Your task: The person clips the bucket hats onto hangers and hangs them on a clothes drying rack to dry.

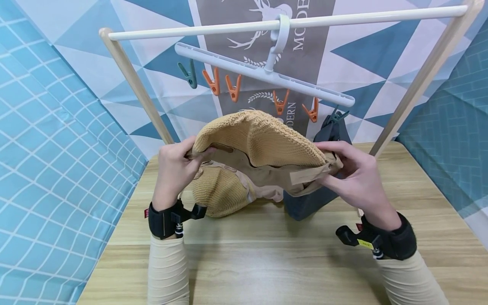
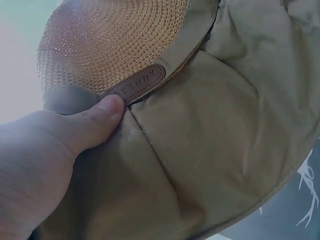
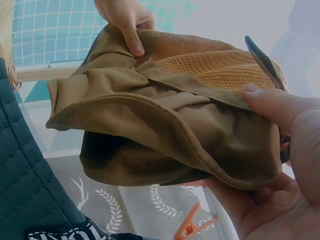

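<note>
A tan sun hat (image 1: 263, 137) with a knitted crown and a fabric brim (image 2: 215, 135) is held up above the table by both hands. My left hand (image 1: 173, 171) pinches its left edge, the thumb beside a brown leather label (image 2: 140, 82). At the other end my right hand (image 1: 356, 180) grips the bunched fabric, thumb on the near side and fingers behind. The brim is folded and creased in the right wrist view. Behind and below lies a second tan knitted hat (image 1: 219, 190) on the table.
A white rod (image 1: 190, 31) on wooden posts carries a tilted light-blue hanger (image 1: 236, 65) with several orange and dark green clips (image 1: 233, 88). A dark quilted hat (image 1: 310, 205) is at the hanger's right end, reaching down to the wooden table (image 1: 248, 262).
</note>
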Demonstrator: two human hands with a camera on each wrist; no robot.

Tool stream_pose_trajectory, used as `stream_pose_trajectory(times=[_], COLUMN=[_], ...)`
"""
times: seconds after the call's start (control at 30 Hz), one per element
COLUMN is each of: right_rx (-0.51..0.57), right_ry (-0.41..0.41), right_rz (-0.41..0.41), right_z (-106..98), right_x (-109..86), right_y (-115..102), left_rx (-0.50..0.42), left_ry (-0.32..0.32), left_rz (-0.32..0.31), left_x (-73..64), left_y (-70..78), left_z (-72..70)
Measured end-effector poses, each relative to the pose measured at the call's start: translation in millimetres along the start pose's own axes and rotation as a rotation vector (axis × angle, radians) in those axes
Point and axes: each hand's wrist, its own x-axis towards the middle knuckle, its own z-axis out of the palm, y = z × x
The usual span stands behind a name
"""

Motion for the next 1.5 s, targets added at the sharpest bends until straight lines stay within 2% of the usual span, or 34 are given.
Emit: stream_pose_trajectory(times=[0.23,0.47,0.57,0.73,1.07,1.27,1.5], right_rx=[0.063,0.122,0.173,0.212,0.218,0.213,0.214], right_ry=[-0.085,-0.147,-0.161,-0.154,-0.134,-0.13,-0.131], right_rz=[0.008,0.006,-0.018,-0.045,-0.034,-0.027,-0.037], right_z=[-2,-4,-3,-3,-3,-4,-5], right_x=[2.2,4.8,5.9,6.5,5.7,5.7,6.1], right_y=[-2,-3,-1,1,1,0,0], left_rx=[0.01,0.064,0.095,0.135,0.185,0.186,0.201], left_ry=[-0.002,0.011,-0.007,-0.056,-0.146,-0.161,-0.205], left_rz=[-0.017,-0.041,-0.061,-0.083,-0.125,-0.156,-0.164], left_x=[-1.3,-5.3,-7.3,-10.4,-15.8,-15.5,-16.1], left_y=[-6.1,-21.0,-27.4,-34.7,-45.4,-46.3,-44.1], left_z=[-2.3,-3.7,-3.5,1.0,13.2,15.3,16.8])
